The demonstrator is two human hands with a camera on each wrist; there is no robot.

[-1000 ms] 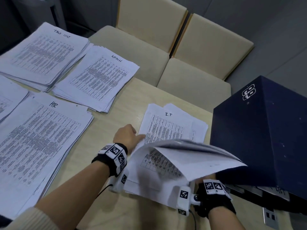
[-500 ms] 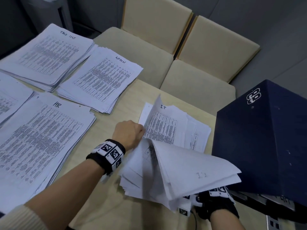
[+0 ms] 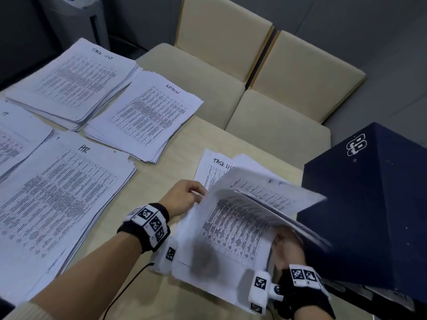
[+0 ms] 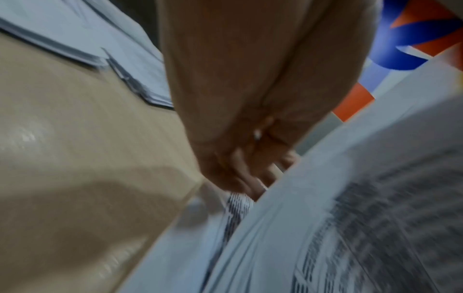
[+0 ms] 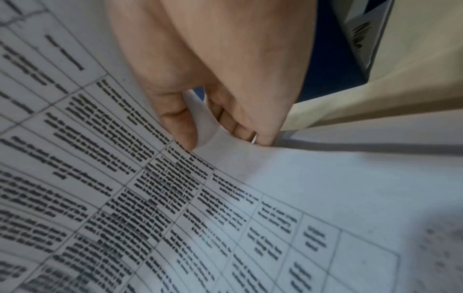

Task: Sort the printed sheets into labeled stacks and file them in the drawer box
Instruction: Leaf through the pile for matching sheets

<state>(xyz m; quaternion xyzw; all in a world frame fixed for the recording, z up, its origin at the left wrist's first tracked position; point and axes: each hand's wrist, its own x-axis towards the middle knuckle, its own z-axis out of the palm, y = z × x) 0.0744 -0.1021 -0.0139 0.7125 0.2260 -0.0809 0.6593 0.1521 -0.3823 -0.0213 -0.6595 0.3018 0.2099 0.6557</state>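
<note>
White sheets (image 3: 233, 229) (black grid print), navy box (image 3: 374, 215), beige chairs (image 3: 288, 88).

Handwritten headings top the white printed-sheet stacks: "TASK LIST" on the far stack (image 3: 71, 77), "ADMIN" on the next (image 3: 147, 118), "HR" on the near-left stack (image 3: 57, 199), "TASK LIST" on the sheet under the lifted pages (image 3: 208, 172).

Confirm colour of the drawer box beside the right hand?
Dark navy blue drawer box, with a small white logo on top; clearest in the head view.

A light wooden table (image 3: 161, 172) fills the lower left; two beige cushioned chairs (image 3: 231, 72) stand side by side, touching, at its far edge; behind them a grey floor (image 3: 381, 42); a dark grey cabinet (image 3: 76, 17) sits beyond the far left corner.
</note>
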